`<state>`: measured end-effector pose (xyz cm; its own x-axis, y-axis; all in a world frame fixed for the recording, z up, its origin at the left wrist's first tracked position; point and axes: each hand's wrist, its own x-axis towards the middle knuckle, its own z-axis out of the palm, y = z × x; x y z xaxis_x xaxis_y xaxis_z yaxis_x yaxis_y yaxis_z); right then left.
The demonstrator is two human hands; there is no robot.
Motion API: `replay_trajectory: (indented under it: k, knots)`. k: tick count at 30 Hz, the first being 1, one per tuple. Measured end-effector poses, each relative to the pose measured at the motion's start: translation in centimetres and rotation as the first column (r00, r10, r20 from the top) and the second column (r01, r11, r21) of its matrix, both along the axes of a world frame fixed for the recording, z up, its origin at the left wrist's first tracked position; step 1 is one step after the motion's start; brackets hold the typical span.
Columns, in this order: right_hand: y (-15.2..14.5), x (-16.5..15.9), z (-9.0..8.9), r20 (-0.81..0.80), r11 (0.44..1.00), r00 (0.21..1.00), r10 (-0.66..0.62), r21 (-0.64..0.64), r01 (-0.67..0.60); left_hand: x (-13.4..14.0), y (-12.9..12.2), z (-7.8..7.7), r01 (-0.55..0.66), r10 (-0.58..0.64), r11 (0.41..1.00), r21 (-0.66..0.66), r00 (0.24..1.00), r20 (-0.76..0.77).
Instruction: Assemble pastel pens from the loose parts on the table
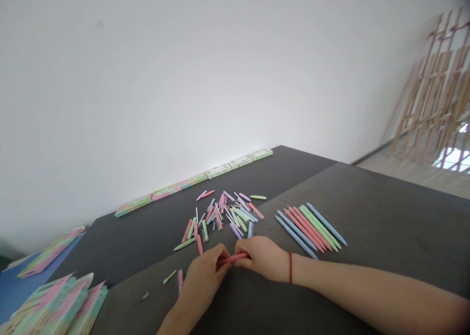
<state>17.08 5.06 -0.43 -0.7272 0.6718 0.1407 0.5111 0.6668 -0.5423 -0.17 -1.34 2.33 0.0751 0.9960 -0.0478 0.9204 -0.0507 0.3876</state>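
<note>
On the dark table (385, 217), loose pen parts (223, 215) lie scattered beside a neat row of pens (310, 225), flat boxes (194, 179) line the far edge along the white wall (183, 80), cartons (55, 303) pile at left, and a wooden rack (436, 85) leans at right.

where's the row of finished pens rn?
Head view, right of centre: the row of assembled pens lies on the dark table, right of the loose parts pile, just beyond the right hand.
</note>
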Motion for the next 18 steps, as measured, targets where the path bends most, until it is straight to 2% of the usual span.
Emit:
replay_trajectory:
  k: [6, 10, 14, 18]
  knots:
    - [0.18, -0.03, -0.12, 0.047, 0.976, 0.997, 0.055, 0.208, -0.064, -0.52, 0.11, -0.05, 0.047, -0.043, 0.997, -0.055, 0.997, 0.070]
    - [0.36, -0.11, -0.13, 0.047, 0.957, 0.996, 0.082, 0.273, -0.092, -0.43, -0.06, 0.17, 0.036, -0.037, 0.999, 0.012, 0.998, 0.060]
    - [0.46, -0.12, -0.40, 0.072, 0.967, 0.994, 0.079, 0.239, -0.094, -0.06, -0.21, 0.43, 0.068, -0.071, 0.992, 0.106, 0.997, 0.019]
    - [0.53, -0.03, -0.34, 0.039, 0.994, 0.995, 0.088, 0.068, -0.091, -0.06, -0.20, 0.49, 0.128, -0.121, 0.977, 0.173, 0.991, -0.048]
